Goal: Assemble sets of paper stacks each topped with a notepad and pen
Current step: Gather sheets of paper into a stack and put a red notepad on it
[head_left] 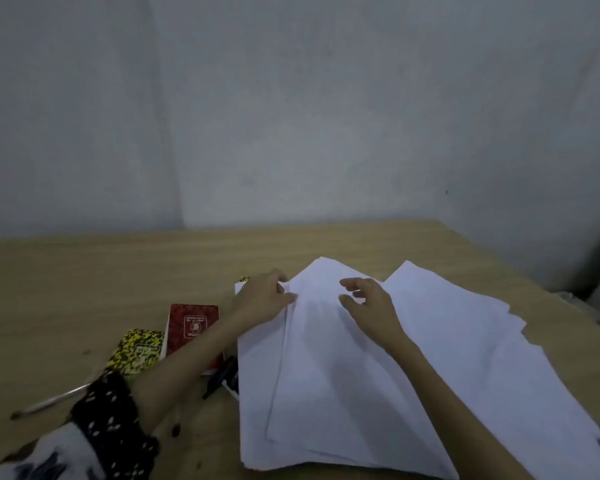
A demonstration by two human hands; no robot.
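The loose paper sheets (343, 375) fanned at the table's (84, 271) five o'clock look light, floppy and slippery, best squared by their edges. The left hand (264, 296) pinches their far-left edge; the right hand (368, 303) hovers relaxed, holding nothing. Notepads (191, 327) lie at nine o'clock.

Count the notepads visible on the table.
3: a red notepad left of the papers, a yellow-black notepad beside it, and a third notepad mostly hidden behind the left hand. Others may lie under paper.
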